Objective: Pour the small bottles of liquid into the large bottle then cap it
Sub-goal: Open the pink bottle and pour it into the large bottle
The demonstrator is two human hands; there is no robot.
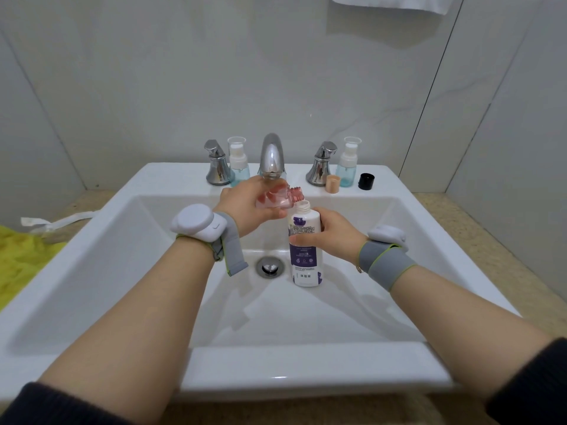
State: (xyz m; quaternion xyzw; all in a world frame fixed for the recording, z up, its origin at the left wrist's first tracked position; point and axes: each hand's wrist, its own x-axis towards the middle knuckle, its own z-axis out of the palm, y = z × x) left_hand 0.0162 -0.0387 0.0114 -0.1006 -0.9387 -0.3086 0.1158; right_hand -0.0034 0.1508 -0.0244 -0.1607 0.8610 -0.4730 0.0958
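Closest to me were my two bare forearms, dark sleeves pushed up, each with a grey strap and a white puck on the wrist. They reached out over the white sink (92, 271). My right grip (329, 237) was clamped around the middle of the large bottle (303, 259), white with a purple label, which stood upright with its base down in the basin just right of the drain (270, 266). Its mouth was open, no cap on. My left grip (245, 207) was closed on the small pink bottle (279, 196), tipped over sideways with its open threaded neck just above and left of the big bottle's mouth. Couldn't tell if anything was actually flowing, tbh.

Further back on the sink ledge sat a tan cap (333, 183) and a black cap (366, 181), near each other, right of the chrome tap (271, 156). Two blue pump bottles stood back there too, one (238, 162) left of the tap, one (347, 164) right. Off left on the worktop was a yellow cloth (21, 259).
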